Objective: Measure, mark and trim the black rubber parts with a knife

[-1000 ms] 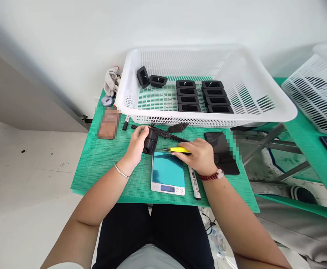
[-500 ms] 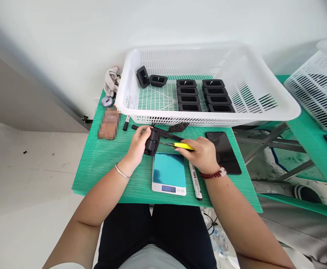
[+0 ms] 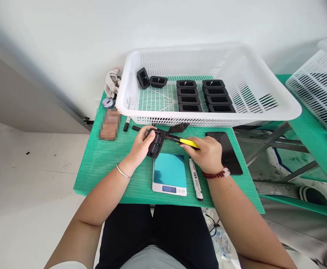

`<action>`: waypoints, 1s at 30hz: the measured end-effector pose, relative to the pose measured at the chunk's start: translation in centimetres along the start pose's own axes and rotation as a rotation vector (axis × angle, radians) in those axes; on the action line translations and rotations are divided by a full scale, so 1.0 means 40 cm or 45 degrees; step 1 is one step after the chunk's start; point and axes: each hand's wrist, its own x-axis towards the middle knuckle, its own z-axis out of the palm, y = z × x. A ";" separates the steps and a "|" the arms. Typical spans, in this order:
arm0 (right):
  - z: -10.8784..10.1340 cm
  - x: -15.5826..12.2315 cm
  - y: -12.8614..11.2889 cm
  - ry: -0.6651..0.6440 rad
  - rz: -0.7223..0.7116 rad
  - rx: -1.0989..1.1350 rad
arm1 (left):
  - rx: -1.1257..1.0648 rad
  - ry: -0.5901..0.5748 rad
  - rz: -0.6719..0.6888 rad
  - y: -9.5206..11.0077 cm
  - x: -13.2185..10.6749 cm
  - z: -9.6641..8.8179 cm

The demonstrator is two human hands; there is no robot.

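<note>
My left hand (image 3: pixel 143 144) is closed on a black moulded part (image 3: pixel 156 142) with rounded lobes, held tilted just above the scale's far edge. Closed around the yellow handle of a utility knife (image 3: pixel 189 143) is my right hand (image 3: pixel 208 152). The knife's dark front end points left at the part's right edge; whether its tip touches the part I cannot tell. Beneath lies a kitchen scale (image 3: pixel 169 172) with a bluish top and a lit display. Behind the hands lie a dark caliper-like bar (image 3: pixel 136 127), partly hidden, and a dark crumpled piece (image 3: pixel 179 127).
A white slotted basket (image 3: pixel 208 116) holds several black rectangular parts (image 3: pixel 190 100) at the back. A white marker (image 3: pixel 196 179) and a black phone (image 3: pixel 228 153) lie right. Left are a short marker (image 3: pixel 127 124), a round case (image 3: pixel 108 102) and gloves (image 3: pixel 112 83). Another basket (image 3: pixel 320 82) stands far right.
My right hand and the knife have moved slightly right. The black part has turned a little and shifted right in my left hand.
</note>
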 end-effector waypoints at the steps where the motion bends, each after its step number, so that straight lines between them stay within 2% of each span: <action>1: -0.001 -0.001 0.001 0.004 0.002 0.007 | -0.004 0.007 -0.005 -0.001 0.000 0.000; 6: 0.002 -0.001 -0.011 -0.126 -0.168 0.159 | -0.037 0.108 0.017 0.001 0.003 -0.004; 11: 0.005 0.002 -0.005 0.037 0.064 -0.019 | -0.052 -0.035 -0.012 0.004 -0.005 0.005; 13: 0.002 0.001 -0.001 0.071 0.074 -0.017 | -0.069 -0.060 -0.020 0.004 -0.008 0.008; 18: 0.000 -0.003 -0.005 -0.055 -0.085 0.099 | -0.067 0.042 0.005 0.004 -0.005 0.002; 24: 0.009 0.001 0.006 0.055 0.207 -0.055 | -0.029 0.084 0.073 -0.013 -0.004 -0.006; 30: 0.010 -0.001 0.010 -0.032 0.162 0.059 | 0.173 0.107 0.203 -0.001 -0.004 -0.004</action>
